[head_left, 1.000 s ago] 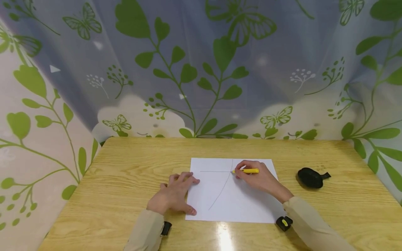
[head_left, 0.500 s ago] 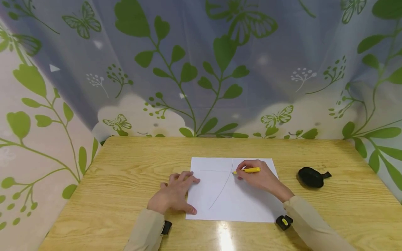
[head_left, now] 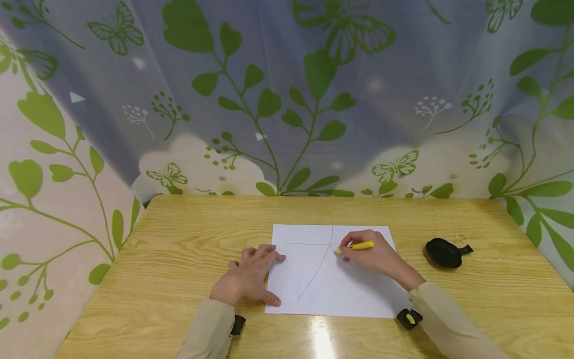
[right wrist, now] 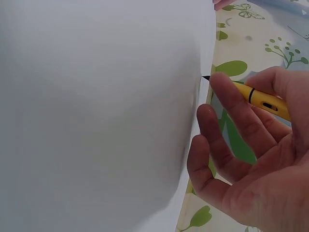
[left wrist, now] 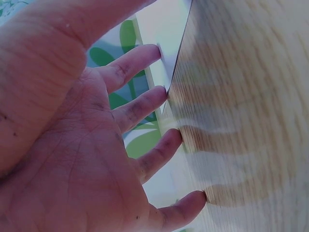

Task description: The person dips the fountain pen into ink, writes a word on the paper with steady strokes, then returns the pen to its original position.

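Observation:
A white sheet of paper lies on the wooden table, bearing a horizontal line, a long curved line and a short stroke slanting down right from their crossing. My right hand pinches a yellow pen between thumb and fingers, its tip at the end of the short stroke. In the right wrist view the dark nib of the pen meets the paper. My left hand spreads its fingers at the sheet's left edge, thumb and some fingertips on the paper. The left wrist view shows the fingers apart, tips down.
To the right of the sheet sits a small black pan-shaped object with a short handle. Behind the table hangs a curtain printed with leaves and butterflies. Black straps circle both wrists.
My right hand has moved the yellow pen slightly down and right from the crossing, leaving a short slanted stroke. My left hand keeps its place on the sheet's edge.

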Demonstrator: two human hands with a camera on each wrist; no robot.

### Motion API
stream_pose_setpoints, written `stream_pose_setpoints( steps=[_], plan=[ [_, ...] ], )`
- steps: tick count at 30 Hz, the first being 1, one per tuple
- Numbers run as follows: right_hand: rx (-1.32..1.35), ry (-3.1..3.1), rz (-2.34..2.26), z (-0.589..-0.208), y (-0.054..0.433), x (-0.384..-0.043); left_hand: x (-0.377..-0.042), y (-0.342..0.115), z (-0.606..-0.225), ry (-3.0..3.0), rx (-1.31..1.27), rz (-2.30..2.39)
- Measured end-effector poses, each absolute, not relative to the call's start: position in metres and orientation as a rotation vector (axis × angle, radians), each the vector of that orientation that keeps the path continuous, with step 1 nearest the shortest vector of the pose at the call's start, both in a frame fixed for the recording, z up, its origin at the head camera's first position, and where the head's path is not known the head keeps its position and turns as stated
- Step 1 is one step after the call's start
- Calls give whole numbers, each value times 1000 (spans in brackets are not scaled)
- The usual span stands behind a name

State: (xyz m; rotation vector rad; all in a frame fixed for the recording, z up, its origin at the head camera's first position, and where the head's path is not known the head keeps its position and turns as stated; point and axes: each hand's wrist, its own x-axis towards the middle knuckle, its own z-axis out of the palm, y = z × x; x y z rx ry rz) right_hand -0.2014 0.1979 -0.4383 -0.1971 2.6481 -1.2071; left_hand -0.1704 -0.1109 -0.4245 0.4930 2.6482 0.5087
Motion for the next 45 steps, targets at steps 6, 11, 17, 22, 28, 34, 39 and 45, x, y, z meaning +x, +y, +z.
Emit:
stream_pose_setpoints(
  steps=[6,11,17,22,28,34,39,45],
  plan=[
    [-224,2652,-1178,-435,199,-197,-170,-111,-424,2649,495,510],
    [-232,2652,-1174,-436,202,-194,-170,-110,-424,2655,492,505],
    [-256,2643,-1184,-438,206,-191,-170,-110,-423,2656,495,503],
    [-281,2646,-1169,-438,208,-187,-170,-111,-425,2649,492,511],
    [-285,2632,-1152,-436,211,-182,-170,-111,-427,2647,490,516],
    [-310,2627,-1147,-435,215,-178,-170,-112,-427,2647,496,513],
    [-329,2609,-1154,-435,217,-176,-171,-112,-427,2648,501,505],
    [-359,2604,-1142,-435,221,-173,-171,-111,-425,2639,499,511]
  ],
)
